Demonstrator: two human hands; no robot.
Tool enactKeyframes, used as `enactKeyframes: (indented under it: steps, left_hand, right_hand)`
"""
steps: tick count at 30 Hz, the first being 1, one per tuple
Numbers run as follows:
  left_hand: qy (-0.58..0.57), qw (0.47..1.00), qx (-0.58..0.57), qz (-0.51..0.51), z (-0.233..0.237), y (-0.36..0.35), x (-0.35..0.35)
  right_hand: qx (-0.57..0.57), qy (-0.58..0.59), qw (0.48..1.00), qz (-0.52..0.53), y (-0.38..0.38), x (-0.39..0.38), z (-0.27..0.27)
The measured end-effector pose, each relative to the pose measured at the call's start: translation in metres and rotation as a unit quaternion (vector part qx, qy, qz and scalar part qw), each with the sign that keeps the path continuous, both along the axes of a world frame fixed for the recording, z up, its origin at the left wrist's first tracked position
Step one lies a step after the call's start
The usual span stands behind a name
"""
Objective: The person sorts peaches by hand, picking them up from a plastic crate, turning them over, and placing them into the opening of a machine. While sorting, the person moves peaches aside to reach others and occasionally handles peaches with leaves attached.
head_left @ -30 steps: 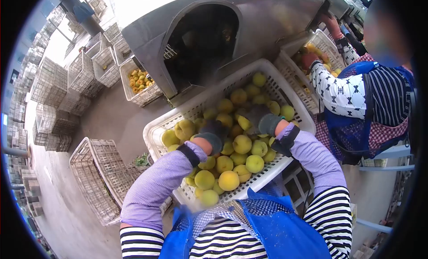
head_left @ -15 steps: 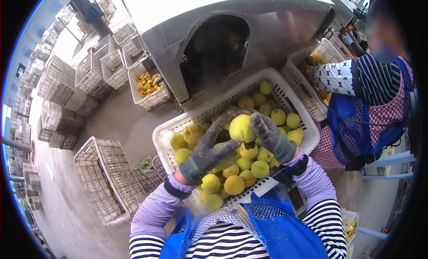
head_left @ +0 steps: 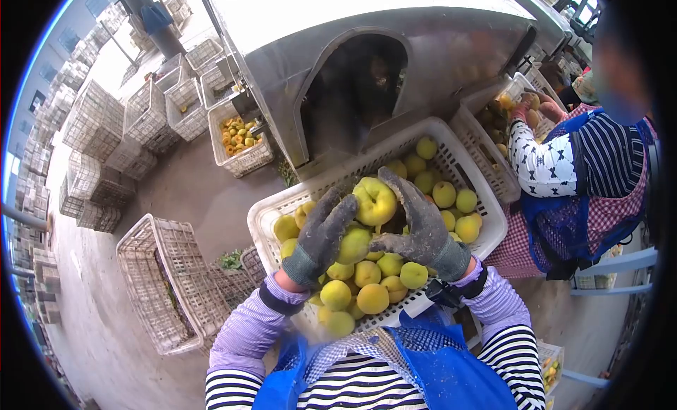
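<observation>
A greenish-yellow peach is held up over a white plastic crate full of similar peaches. My left hand, in a dark, soiled work glove, has its fingers against the left side of this peach. My right hand, gloved alike, curves round the right side, fingertips at the upper edge and thumb lower down, apart from the fingers. Another peach shows just below, beside my left fingers. Several looser peaches lie nearer me in the crate. My right palm is turned away from view.
Behind the crate stands a metal machine with a dark arched opening. A crate of cut fruit sits on the floor at left, with stacked crates beyond. Large crates stand nearer. At right, a co-worker handles fruit at another crate.
The held peach has risen slightly and tilted, and my right thumb has spread away from it. My view has shifted slightly. The co-worker's hands have come into sight over their crate.
</observation>
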State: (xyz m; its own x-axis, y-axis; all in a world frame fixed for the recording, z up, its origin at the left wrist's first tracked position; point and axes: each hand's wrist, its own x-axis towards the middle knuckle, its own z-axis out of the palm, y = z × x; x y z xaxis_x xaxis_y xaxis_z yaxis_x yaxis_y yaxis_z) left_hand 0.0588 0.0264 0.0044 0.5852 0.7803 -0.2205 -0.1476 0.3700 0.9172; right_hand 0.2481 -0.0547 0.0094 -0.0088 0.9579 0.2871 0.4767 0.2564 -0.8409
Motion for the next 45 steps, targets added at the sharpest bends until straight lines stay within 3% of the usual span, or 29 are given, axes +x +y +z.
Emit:
enactKeyframes:
  steps: [1, 4, 6, 11, 14, 16, 18, 22, 26, 29, 31, 32, 34, 39, 43, 45]
  left_hand:
    - [0.021, 1.0, -0.013, -0.001, 0.005, 0.003, -0.002]
    - [0.121, 0.933, 0.337, -0.019, 0.007, 0.009, -0.013]
    - [0.061, 0.956, 0.287, -0.012, 0.022, 0.007, -0.015]
    - [0.04, 0.926, 0.376, -0.021, 0.021, 0.026, -0.019]
    - [0.044, 0.955, 0.292, -0.021, 0.035, 0.03, -0.019]
    - [0.044, 0.988, 0.144, 0.016, 0.046, 0.029, -0.021]
    - [0.076, 0.975, 0.207, 0.002, 0.012, 0.036, -0.045]
    - [0.049, 0.954, 0.293, 0.032, 0.011, 0.032, -0.051]
    - [0.001, 0.96, 0.264, 0.099, -0.018, 0.031, -0.045]
    - [-0.029, 0.985, 0.153, 0.078, -0.007, 0.027, -0.045]
    - [-0.124, 0.989, 0.012, 0.077, 0.001, 0.023, -0.04]
    - [-0.168, 0.98, -0.059, 0.084, 0.004, 0.022, -0.037]
    - [-0.247, 0.928, -0.267, 0.085, 0.011, 0.024, -0.03]
    - [-0.175, 0.968, -0.163, 0.08, 0.016, 0.012, -0.004]
    - [-0.124, 0.968, -0.111, 0.188, 0.023, 0.022, -0.007]
    - [-0.052, 0.978, -0.071, 0.19, 0.019, 0.025, -0.019]
  right_hand:
    - [-0.003, 0.012, 1.0, 0.002, 0.003, 0.0, 0.0]
    - [-0.059, 0.147, 0.987, 0.026, 0.015, -0.001, 0.003]
    - [-0.04, 0.118, 0.992, 0.009, 0.025, -0.001, 0.006]
    - [0.082, -0.057, 0.991, -0.092, 0.046, -0.005, 0.012]
    - [0.117, -0.067, 0.983, -0.128, 0.056, -0.015, 0.007]
    - [0.127, -0.071, 0.981, -0.126, 0.064, -0.01, 0.006]
    - [0.133, -0.145, 0.966, -0.167, 0.075, -0.001, 0.015]
    - [0.155, -0.236, 0.942, -0.184, 0.125, 0.017, 0.005]
    - [0.124, -0.281, 0.933, -0.189, 0.171, 0.006, 0.007]
    - [0.04, -0.21, 0.962, -0.171, 0.163, 0.006, 0.041]
    - [0.133, -0.211, 0.96, -0.126, 0.121, -0.002, 0.049]
    - [0.176, -0.212, 0.956, -0.102, 0.097, -0.008, 0.045]
    - [0.13, -0.204, 0.967, -0.079, 0.061, -0.029, 0.034]
    - [0.161, -0.25, 0.942, -0.155, 0.052, -0.033, 0.017]
    - [0.122, -0.307, 0.912, -0.242, 0.094, -0.006, 0.042]
    - [0.078, -0.293, 0.928, -0.216, 0.14, 0.011, 0.021]
